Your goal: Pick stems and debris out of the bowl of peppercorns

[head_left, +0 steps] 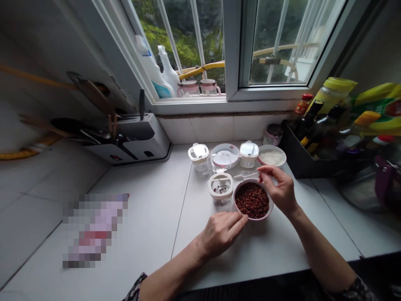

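Two hands meet at lower centre: the left hand [221, 234] curls against a pink bowl [272, 205] of reddish peppercorns [252, 200], the right hand [278, 190] pinching a white spoon [246, 176].

The left forearm [171, 278] and right forearm [322, 255] reach forward from patterned sleeves [134, 290]. The left hand [221, 234] sits lower, fingers together and curled forward. The right hand [280, 190] is raised higher, wrist bent, its thumb and forefinger [262, 170] pinched together, other fingers loosely curled.
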`<state>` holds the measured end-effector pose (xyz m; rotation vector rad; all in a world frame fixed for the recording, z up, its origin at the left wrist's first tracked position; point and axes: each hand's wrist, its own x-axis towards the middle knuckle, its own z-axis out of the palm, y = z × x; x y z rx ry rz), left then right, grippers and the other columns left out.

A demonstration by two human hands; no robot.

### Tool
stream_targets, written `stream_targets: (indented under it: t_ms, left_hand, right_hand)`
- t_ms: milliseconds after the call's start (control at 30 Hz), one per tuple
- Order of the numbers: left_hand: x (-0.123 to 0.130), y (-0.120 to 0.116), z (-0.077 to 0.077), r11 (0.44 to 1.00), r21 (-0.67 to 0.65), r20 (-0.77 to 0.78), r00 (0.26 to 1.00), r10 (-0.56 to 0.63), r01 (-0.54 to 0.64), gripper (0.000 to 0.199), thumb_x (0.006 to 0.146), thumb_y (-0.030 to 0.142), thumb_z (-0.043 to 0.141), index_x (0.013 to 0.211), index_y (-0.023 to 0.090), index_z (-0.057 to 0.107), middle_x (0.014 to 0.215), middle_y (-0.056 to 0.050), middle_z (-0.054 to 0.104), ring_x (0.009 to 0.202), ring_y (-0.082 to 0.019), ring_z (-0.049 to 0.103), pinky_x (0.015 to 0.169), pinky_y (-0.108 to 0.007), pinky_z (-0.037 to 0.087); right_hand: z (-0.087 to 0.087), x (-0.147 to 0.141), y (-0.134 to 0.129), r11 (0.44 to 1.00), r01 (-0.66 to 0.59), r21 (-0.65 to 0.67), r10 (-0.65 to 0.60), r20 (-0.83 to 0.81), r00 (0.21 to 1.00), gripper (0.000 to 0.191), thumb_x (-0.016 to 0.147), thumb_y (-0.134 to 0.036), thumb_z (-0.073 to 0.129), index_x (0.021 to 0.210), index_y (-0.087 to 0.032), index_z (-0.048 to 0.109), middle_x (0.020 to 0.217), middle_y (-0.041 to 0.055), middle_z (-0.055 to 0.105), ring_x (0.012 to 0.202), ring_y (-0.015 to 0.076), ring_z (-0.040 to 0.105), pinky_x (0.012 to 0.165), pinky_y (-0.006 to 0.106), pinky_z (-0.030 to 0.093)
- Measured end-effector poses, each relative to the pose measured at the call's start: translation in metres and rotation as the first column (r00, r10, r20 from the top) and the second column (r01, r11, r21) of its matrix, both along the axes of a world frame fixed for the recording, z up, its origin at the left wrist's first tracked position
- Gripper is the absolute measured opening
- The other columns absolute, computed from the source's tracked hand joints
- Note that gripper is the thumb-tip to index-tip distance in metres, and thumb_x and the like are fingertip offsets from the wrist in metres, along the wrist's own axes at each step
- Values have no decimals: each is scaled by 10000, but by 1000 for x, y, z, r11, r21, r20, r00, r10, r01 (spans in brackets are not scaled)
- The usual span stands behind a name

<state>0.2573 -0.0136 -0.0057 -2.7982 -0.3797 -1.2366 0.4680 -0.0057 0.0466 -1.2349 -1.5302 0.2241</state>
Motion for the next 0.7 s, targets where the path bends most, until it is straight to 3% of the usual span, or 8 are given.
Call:
stream_targets:
  t_ms: [133,367,700]
  left_hand:
    - [-1,0,-2,1000,-11,-9,1000,9,-9,150,963,99,488,1002,91,632,809,-83,700,652,-131,664,550,-218,530]
    - [-1,0,-3,1000,-5,-11,1000,-1,1,171,957,88,480,1050,92,624,837,-93,710,666,-132,671,564,-219,541]
    - [1,1,-1,1000,4,24,1000,-9,9,146,956,84,495,1016,84,627,821,-86,711,645,-135,667,539,-213,528]
  right_hand:
    - [2,16,4,987,-61,-148,61,-3,998,110,853,-175,552,854,-177,663,690,9,662,609,152,619,631,295,511]
    - [-1,13,5,975,-153,-159,187,234,954,148,841,-131,536,804,-191,666,781,42,717,775,194,638,764,342,495]
    - [-6,7,7,956,-110,-271,163,182,970,167,829,-135,508,774,-191,656,762,34,713,722,181,650,725,303,484]
